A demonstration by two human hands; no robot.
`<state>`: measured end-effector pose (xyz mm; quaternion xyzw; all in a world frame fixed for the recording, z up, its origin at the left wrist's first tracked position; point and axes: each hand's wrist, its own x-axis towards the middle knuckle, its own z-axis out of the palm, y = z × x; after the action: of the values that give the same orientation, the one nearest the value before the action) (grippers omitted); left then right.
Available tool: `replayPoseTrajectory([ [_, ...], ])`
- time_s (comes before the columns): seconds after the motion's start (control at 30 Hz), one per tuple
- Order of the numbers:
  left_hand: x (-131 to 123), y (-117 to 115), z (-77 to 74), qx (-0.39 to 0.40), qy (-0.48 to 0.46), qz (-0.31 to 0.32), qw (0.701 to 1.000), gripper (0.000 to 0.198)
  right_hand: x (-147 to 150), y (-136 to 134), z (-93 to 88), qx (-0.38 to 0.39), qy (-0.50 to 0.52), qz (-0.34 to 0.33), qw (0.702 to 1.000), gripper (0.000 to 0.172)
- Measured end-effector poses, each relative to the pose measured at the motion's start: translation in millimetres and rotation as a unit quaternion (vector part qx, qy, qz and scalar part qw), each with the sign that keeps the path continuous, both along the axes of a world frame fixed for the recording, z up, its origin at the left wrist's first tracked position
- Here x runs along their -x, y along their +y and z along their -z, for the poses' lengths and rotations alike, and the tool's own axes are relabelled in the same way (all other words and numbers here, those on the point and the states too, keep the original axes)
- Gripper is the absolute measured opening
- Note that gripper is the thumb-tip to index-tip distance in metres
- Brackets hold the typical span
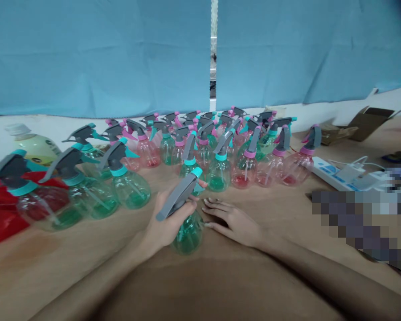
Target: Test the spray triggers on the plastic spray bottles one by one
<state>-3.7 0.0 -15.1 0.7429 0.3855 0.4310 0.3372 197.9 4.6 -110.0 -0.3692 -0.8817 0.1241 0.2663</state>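
My left hand [173, 218] is closed round the neck of a green spray bottle [187, 235] with a grey and turquoise trigger head, at the near middle of the table. The bottle is clear green plastic, and its neck is mostly covered by my fingers. Just right of it, my right hand [232, 220] lies low over the table, fingers stretched toward the bottle and holding nothing. Its fingertips are close to the bottle's side; whether they touch I cannot tell. Beyond both hands stand a green spray bottle [218, 174] and a pink spray bottle [243, 173].
Several more pink and green spray bottles crowd the back and left. A large capped bottle [36, 145] and a red plastic bag [3, 214] are at the left. On the right are a white power strip [334, 174] and an open cardboard box [369, 124]. A blue curtain [120, 53] hangs behind.
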Motion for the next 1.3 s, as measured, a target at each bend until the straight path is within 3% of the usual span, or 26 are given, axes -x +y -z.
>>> replayPoseTrajectory([
  [0.2,4,0,2.8,-0.004,0.002,-0.006,1.0,0.007,0,0,-0.1,-0.003,-0.006,0.004,1.0,0.048],
  [0.5,0,1,-5.0,-0.023,0.035,-0.006,0.999,0.015,0,-1,-1.6,-0.003,0.005,0.001,1.0,0.046],
  [0.7,-1,1,-9.9,-0.033,0.035,-0.002,0.999,0.01,1,0,-3.8,-0.006,0.016,-0.001,1.0,0.044],
  [1.0,-5,0,-4.1,-0.026,0.042,-0.031,0.998,0.032,2,4,-0.2,-0.018,0.016,0.006,1.0,0.037],
  [1.3,-7,-1,-6.2,-0.033,0.053,-0.033,0.998,0.035,10,11,0.2,-0.039,0.016,0.001,0.999,0.034],
])
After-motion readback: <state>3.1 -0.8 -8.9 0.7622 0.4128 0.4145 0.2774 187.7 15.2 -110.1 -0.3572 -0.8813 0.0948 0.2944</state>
